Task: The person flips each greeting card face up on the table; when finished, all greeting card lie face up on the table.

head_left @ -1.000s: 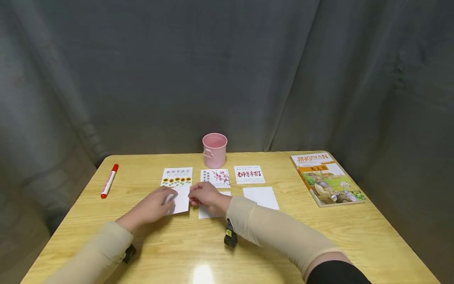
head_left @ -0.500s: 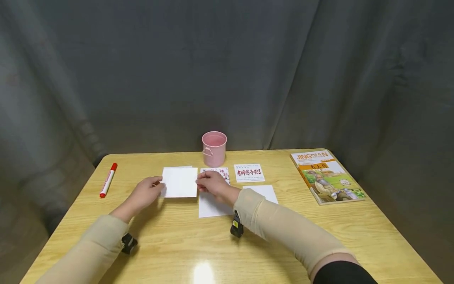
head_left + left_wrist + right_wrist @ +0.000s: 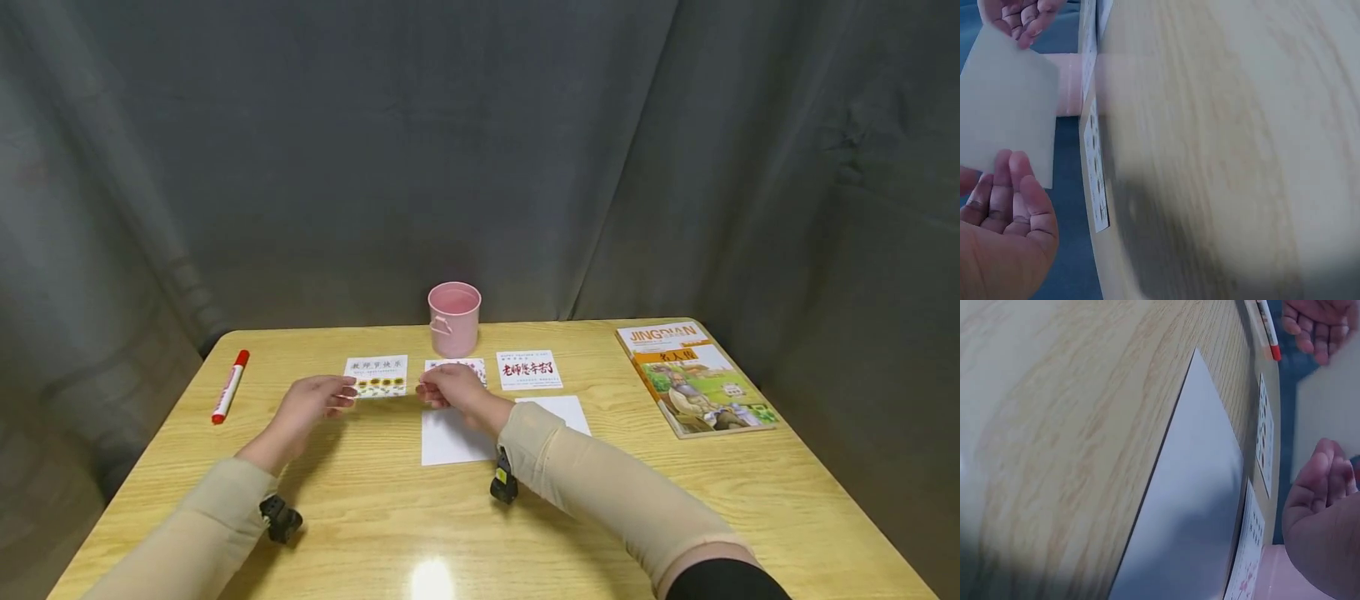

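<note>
My left hand (image 3: 309, 404) and right hand (image 3: 462, 392) hold a blank white card (image 3: 1010, 103) between them by opposite sides, raised off the table. Both wrist views show its pale face; in the head view it is hardly distinguishable. Beyond the hands, a card printed with sunflowers (image 3: 375, 367) lies on the table. A blossom card (image 3: 457, 363) is partly covered by the right hand. Below that hand lies a white sheet (image 3: 453, 446), and a second white sheet (image 3: 564, 410) sits partly behind the right forearm.
The wooden table (image 3: 360, 533) carries a pink bucket (image 3: 454, 325) at the back middle. A card with red lettering (image 3: 529, 371) lies right of the blossom card. A red-and-white marker (image 3: 230, 387) is at far left, a picture book (image 3: 696, 379) at right.
Both hands lifted the white card from the table in front of the sunflower card. Its white face then turned out of the head view, and the sunflower card shows again.
</note>
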Demonstrator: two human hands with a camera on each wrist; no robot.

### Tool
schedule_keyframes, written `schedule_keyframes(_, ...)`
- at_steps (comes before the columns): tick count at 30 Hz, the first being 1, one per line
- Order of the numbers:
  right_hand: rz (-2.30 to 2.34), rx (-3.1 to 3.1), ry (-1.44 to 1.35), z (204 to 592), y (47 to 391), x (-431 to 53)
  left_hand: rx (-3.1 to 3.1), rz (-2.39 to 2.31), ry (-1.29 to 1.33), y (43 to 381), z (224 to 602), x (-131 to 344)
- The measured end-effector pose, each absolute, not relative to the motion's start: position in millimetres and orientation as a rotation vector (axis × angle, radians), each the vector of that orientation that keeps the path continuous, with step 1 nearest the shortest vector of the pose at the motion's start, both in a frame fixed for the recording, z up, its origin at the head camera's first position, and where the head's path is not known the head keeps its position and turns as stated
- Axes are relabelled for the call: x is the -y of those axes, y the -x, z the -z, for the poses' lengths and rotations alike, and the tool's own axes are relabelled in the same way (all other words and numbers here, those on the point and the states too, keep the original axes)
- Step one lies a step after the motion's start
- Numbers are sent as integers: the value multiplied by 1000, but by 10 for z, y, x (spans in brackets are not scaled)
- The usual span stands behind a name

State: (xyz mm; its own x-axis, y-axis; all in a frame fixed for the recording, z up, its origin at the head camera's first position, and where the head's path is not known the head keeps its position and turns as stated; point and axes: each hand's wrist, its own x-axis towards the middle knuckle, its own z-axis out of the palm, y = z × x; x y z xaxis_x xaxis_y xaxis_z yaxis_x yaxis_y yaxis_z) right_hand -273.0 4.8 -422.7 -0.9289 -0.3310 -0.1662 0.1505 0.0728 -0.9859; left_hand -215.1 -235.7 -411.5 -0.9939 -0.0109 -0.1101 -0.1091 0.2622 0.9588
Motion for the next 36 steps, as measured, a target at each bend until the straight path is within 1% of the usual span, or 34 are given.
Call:
schedule_keyframes(7, 1895, -2097, 167, 4254, 2736, -52, -2429, -1815, 63, 2168, 4189, 2343)
schedule_keyframes(11, 1759, -2210, 272, 4236, 2734, -55, -2395, -1803, 40, 2196, 4160, 2328)
schedule_keyframes(18, 1441, -2318, 611, 4186, 2704, -11, -2405, -1570, -253, 2237, 4058, 2235)
schedule_keyframes(20, 1420, -2322, 653, 4174, 2683, 12, -2457, -1493, -320, 2233, 4050, 2211)
schedule_keyframes(22, 1440, -2308, 632, 4155, 2670, 31, -2498, -1454, -342, 2237, 4050, 2203)
schedule_keyframes(25, 1527, -2241, 530, 4140, 2679, 38, -2521, -1495, -291, 2249, 4048, 2243)
schedule_keyframes(29, 1661, -2066, 381, 4152, 2727, 9, -2503, -1691, -97, 2230, 4025, 2371)
schedule_keyframes(33, 1719, -1885, 338, 4173, 2765, -27, -2440, -1859, 44, 2198, 4019, 2493)
schedule_keyframes(36, 1795, -1825, 316, 4200, 2767, -8, -2414, -1864, 60, 2164, 4047, 2530)
